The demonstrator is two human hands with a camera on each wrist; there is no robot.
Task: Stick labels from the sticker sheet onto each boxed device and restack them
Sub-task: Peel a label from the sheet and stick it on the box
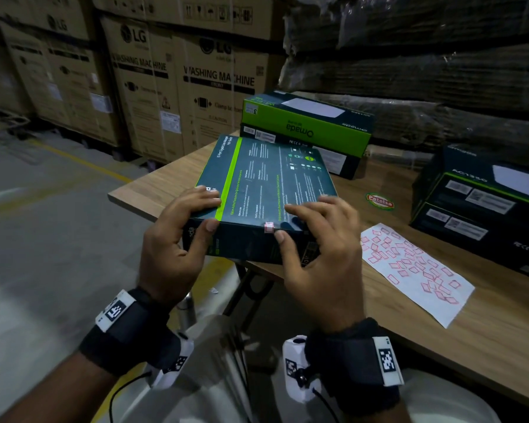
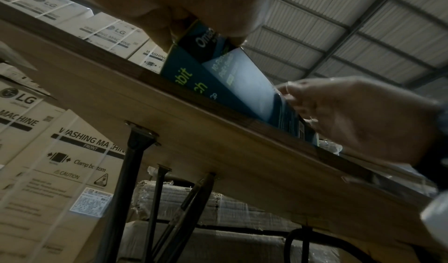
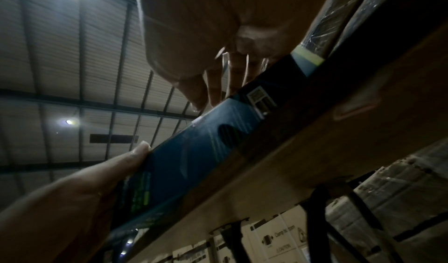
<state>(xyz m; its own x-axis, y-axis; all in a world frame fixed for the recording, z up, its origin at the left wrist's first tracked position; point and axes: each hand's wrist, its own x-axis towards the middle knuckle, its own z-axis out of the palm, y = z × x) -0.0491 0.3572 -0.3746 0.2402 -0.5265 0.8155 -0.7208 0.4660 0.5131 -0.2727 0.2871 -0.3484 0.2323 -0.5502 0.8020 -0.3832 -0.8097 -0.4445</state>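
Note:
A flat dark teal boxed device point(image 1: 266, 190) with a green stripe sits tilted over the near edge of the wooden table point(image 1: 165, 184). My left hand point(image 1: 206, 210) grips its near left corner, fingers on top and thumb on the front side. My right hand point(image 1: 290, 222) holds the near right part, fingers spread on top. Its thumb lies beside a small red-and-white label point(image 1: 269, 227) stuck on the front top edge. The white sticker sheet point(image 1: 409, 267) with red labels lies flat to the right. The left wrist view shows the box point(image 2: 218, 86) from below.
A stack of green and dark Omada boxes point(image 1: 306, 126) stands at the table's back. More dark boxes point(image 1: 477, 193) are stacked at the right. A round red-and-green sticker point(image 1: 379, 201) is on the tabletop. Large washing-machine cartons point(image 1: 171, 87) line the aisle behind.

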